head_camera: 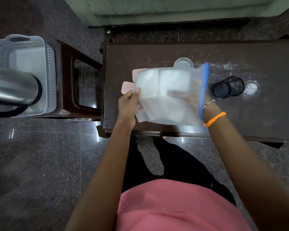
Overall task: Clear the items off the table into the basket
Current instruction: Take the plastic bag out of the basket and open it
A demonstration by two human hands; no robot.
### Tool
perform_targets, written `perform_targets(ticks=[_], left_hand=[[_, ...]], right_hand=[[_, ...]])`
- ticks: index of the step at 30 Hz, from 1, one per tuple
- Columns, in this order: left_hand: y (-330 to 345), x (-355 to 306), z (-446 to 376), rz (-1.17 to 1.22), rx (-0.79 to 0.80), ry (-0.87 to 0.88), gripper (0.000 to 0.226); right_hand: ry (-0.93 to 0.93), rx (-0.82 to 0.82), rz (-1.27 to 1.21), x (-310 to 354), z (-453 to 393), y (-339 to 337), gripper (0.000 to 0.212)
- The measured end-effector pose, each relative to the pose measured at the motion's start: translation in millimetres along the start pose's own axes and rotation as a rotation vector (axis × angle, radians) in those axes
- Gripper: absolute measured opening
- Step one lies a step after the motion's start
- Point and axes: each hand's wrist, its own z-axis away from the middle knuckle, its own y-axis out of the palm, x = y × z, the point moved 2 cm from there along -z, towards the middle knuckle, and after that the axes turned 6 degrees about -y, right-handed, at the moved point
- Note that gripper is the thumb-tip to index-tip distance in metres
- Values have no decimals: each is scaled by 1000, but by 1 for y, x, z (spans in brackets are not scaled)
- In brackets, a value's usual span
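Note:
A clear zip bag (167, 92) with a blue seal strip and white contents is held up over the left part of the dark table (240, 117). My left hand (128, 105) pinches the bag's left edge with the thumb on top. My right hand (188, 99) is inside or behind the bag, seen through the plastic; its grip is unclear. A pink flat item (127, 86) lies on the table, mostly hidden under the bag. A clear glass (183, 62) stands behind the bag. A black mesh cup (228, 87) lies on its side to the right. The white perforated basket (45, 64) sits on a brown stool at the left.
A clear round lid (251, 88) lies right of the mesh cup. A metal cylinder (13, 85) reaches in from the left edge over the basket. The brown stool (77, 84) stands between basket and table. A pale sofa (157, 12) is behind the table.

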Motion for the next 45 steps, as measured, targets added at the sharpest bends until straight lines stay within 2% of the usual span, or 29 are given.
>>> perform_targets(ticks=[2, 4, 6, 8, 10, 12, 13, 14, 15, 17, 18, 21, 22, 24, 27, 33, 36, 38, 41, 43, 45], left_hand=[[-8, 0, -3, -25, -29, -18, 19], [-12, 0, -4, -73, 42, -52, 12], [-13, 2, -5, -181, 113, -81, 30], [-13, 3, -4, -235, 72, -62, 43], [-12, 5, -4, -184, -10, -5, 44], [-13, 5, -4, -154, -65, 75, 37], [-16, 5, -5, -169, -90, 111, 30], [-18, 3, -5, -194, -114, 139, 22], [-20, 1, -5, -214, -131, 158, 20], [-20, -1, -7, -277, -142, 194, 34], [-18, -3, -6, -323, -141, 223, 36], [-3, -11, 1, -382, -83, 321, 31], [4, -15, 4, -396, -52, 357, 30], [16, -20, 10, -450, 4, 435, 25], [28, -24, 14, -485, 81, 467, 25], [36, -26, 20, -814, 124, 520, 57], [43, -24, 19, -914, 123, 588, 44], [47, -22, 18, -863, 134, 556, 26], [52, -19, 12, -596, 197, 343, 15], [55, -19, 9, -459, 214, 272, 20], [59, -18, 8, -410, 217, 237, 31]], right_hand=[[-114, 18, -8, 13, -6, 7, 20], [-125, 35, -127, 19, -9, 9, 13], [-125, 38, -168, 19, -10, 2, 23], [-116, 14, -83, 18, -12, -3, 23], [-220, -89, 185, 23, -15, -11, 7], [-436, -232, 484, 29, -11, -24, 45], [-534, -297, 535, 33, -7, -28, 58], [-607, -345, 546, 38, -2, -34, 60], [-669, -368, 557, 43, 2, -40, 54], [-721, -349, 581, 55, 10, -46, 31], [-696, -284, 554, 59, 13, -46, 28], [-572, 20, 434, 60, 21, -35, 55], [-549, 72, 456, 58, 23, -28, 61], [-533, 61, 585, 50, 20, -16, 57], [-532, -10, 737, 40, 16, -3, 38], [-406, 150, 576, 34, 8, 4, 19], [-349, 160, 475, 34, 1, 1, 23], [-365, 131, 439, 34, -3, 1, 31], [-406, 6, 438, 32, -11, -5, 45], [-350, 14, 439, 28, -14, -13, 47], [-255, 114, 378, 21, -16, -18, 36]])
